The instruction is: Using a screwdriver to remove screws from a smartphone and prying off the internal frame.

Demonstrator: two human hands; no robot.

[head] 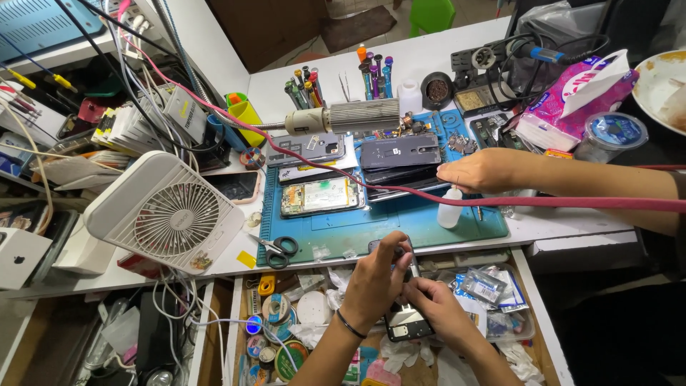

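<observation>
Holding one opened phone (404,314) between them, the left hand (379,279) and the right hand (436,304) work just below the front edge of the blue mat (371,225), over an open drawer (543,314). The left hand is clenched around the phone's upper end; the right hand grasps its lower right side, fingers curled against it. One dark band (350,325) circles the left wrist. On the mat lie about four more phones or phone parts, among them one with its insides bared (319,196) at the mat's left and one dark back cover (400,151) near its far edge. One small white bottle (450,209) stands on the mat's right part. One pair of scissors (277,248) lies at the mat's near left corner. One white fan (166,212) stands left of the mat. A third hand (482,170), another person's, rests over the mat's right edge, loosely curled; whether it grasps anything I cannot tell.
</observation>
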